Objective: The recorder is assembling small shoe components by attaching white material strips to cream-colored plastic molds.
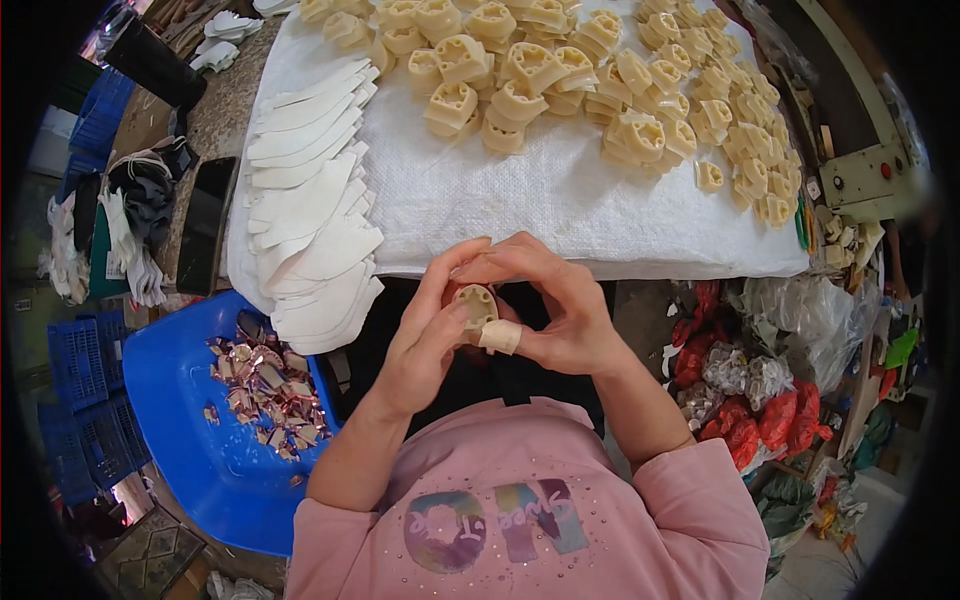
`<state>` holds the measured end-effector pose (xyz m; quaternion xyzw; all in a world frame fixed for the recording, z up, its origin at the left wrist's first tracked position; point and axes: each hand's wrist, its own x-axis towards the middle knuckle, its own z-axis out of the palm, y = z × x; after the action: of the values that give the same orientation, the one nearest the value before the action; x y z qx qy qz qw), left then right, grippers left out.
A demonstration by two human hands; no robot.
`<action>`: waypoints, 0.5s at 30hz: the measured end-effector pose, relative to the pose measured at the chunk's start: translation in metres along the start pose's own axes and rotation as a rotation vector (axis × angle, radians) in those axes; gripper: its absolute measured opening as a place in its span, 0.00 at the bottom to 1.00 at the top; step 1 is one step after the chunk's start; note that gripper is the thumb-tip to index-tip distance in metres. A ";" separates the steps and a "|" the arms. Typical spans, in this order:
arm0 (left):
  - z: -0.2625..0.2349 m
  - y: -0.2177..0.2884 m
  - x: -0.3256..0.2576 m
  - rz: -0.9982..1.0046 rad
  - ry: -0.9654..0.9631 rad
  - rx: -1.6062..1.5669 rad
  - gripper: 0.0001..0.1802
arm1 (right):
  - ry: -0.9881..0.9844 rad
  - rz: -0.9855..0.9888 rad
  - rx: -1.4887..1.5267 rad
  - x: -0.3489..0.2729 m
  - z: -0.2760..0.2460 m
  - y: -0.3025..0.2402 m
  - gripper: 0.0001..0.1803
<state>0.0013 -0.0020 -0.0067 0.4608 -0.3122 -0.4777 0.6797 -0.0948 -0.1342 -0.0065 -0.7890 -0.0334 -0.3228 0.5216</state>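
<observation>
At the tabletop's [480, 215] near edge, a cream piece [478, 303] in hand

Just before the white-covered tabletop, the left hand [425, 325] holds the hollow cream piece, its grip pinched around it; the right hand's [568, 312] grip also closes on it — fingers arched, a beige wrap [502, 337] on the thumb. On the far side and right, similar pieces [632, 135] lie heaped; at left, white cutouts [310, 205] overlap. Near left, a blue basin [195, 455] contains shiny reddish scraps [268, 385].

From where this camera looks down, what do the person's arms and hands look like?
Short pink sleeves leave the forearms bare. The left hand and right hand wear no gloves; a pale beige wrap, apparently tape or a bandage, circles the right thumb.
</observation>
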 end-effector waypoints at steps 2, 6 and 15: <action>0.006 -0.001 -0.001 0.017 0.065 -0.002 0.29 | -0.041 0.027 0.007 -0.003 0.003 0.001 0.28; 0.007 -0.005 -0.008 0.025 0.151 0.119 0.29 | 0.079 0.097 -0.062 -0.008 0.011 0.002 0.18; 0.025 -0.005 -0.002 0.210 0.160 0.148 0.40 | -0.180 0.657 0.721 -0.002 0.005 0.005 0.08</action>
<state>-0.0235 -0.0088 -0.0020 0.5112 -0.3377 -0.3413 0.7128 -0.0919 -0.1314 -0.0125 -0.5519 0.0629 -0.0398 0.8306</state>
